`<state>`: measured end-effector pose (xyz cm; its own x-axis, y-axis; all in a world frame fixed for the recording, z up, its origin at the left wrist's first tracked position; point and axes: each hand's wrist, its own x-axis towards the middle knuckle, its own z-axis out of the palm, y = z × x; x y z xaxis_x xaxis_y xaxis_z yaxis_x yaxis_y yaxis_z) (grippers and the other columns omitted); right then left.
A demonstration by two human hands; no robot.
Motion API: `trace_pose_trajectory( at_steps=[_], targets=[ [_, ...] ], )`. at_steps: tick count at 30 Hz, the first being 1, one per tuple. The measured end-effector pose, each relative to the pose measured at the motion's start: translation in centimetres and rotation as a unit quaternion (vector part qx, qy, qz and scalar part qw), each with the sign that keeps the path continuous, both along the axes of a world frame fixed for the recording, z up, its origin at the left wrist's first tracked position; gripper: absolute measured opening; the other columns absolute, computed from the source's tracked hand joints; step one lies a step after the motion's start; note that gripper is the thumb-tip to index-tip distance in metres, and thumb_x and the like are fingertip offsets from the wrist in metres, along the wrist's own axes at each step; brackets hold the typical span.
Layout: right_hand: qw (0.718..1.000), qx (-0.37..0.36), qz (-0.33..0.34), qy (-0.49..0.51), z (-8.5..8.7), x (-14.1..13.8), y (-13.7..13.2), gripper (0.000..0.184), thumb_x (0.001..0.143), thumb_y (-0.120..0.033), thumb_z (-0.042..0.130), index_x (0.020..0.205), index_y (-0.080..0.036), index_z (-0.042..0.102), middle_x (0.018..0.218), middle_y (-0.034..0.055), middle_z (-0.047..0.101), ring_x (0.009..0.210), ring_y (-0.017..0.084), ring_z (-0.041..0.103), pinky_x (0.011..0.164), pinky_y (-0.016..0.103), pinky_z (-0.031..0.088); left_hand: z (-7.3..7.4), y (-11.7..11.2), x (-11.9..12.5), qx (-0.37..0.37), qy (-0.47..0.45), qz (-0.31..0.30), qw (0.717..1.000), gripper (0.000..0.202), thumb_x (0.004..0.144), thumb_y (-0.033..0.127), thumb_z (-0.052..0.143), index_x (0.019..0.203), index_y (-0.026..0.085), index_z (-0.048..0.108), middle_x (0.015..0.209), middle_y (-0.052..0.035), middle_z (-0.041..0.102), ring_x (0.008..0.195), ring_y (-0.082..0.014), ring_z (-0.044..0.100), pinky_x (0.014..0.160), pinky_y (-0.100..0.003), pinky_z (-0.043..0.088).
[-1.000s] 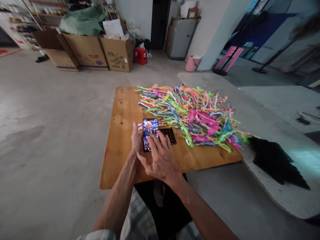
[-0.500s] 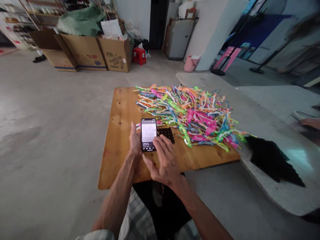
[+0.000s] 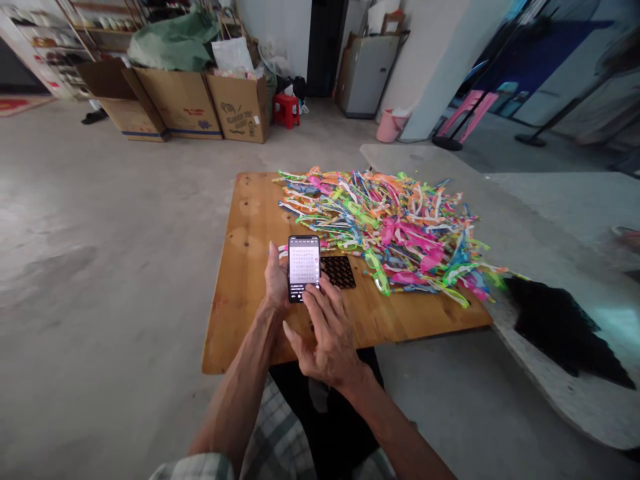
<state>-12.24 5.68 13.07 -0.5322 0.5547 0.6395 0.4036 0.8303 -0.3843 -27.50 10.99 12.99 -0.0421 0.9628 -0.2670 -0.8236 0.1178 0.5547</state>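
One phone (image 3: 303, 263) lies in our left grip (image 3: 277, 280), its long sides running away from us and its screen facing up. The left thumb stands along the phone's left edge and the palm sits beside its lower left corner; the fingers behind it are hidden, yet we see the phone clasped there. Our right grip (image 3: 325, 333) is empty and spread, its thumb well apart from the fingers. Those fingers reach over the phone's lower right corner; whether they touch the glass we cannot tell. On the screen we see a pale page with rows of small marks.

We hold the phone over the worktop (image 3: 250, 267). Just right of it, partly covered by our right fingers, lies a black patterned piece (image 3: 340, 272). Beyond and farther right spreads a heap of colourful plastic glasses (image 3: 395, 230), with a yellow-green pair (image 3: 379, 275) at its near side. Farther right, a black sheet (image 3: 565, 333) lies on a grey surface (image 3: 600, 413).
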Motion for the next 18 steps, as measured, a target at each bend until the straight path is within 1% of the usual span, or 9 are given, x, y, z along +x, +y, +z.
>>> trace_pose_trajectory(
  at_steps=[8,14,18],
  targets=[
    [1.000,0.000,0.003,-0.010,-0.21,0.07,-0.51,0.058,0.089,-0.037,0.064,0.136,-0.007,0.050,0.137,0.0208,0.059,0.142,0.039,0.039,0.115,0.065,0.038,-0.61,-0.25,-0.09,0.022,-0.026,-0.038,0.999,0.092,0.087,0.085,0.024,0.109,0.008,0.071,0.087,-0.0188,0.075,0.081,-0.0320,0.074,0.070,-0.043,0.061],
    [1.000,-0.005,-0.011,-0.012,-0.27,0.14,-0.46,0.057,0.090,-0.037,0.062,0.136,-0.005,0.051,0.139,0.0221,0.057,0.144,0.042,0.035,0.113,0.069,0.038,-0.21,-0.06,-0.02,0.015,-0.015,-0.009,1.000,0.093,0.091,0.080,0.017,0.109,0.006,0.071,0.087,-0.0188,0.075,0.081,-0.0309,0.074,0.071,-0.042,0.061],
    [1.000,-0.007,-0.013,-0.010,-0.16,0.10,-0.39,0.057,0.090,-0.037,0.063,0.136,-0.007,0.050,0.139,0.0214,0.057,0.146,0.042,0.034,0.113,0.068,0.039,0.02,0.02,0.05,0.011,-0.007,-0.005,1.000,0.093,0.092,0.080,0.014,0.107,0.008,0.073,0.085,-0.0171,0.075,0.080,-0.0299,0.074,0.071,-0.041,0.062]
  ],
)
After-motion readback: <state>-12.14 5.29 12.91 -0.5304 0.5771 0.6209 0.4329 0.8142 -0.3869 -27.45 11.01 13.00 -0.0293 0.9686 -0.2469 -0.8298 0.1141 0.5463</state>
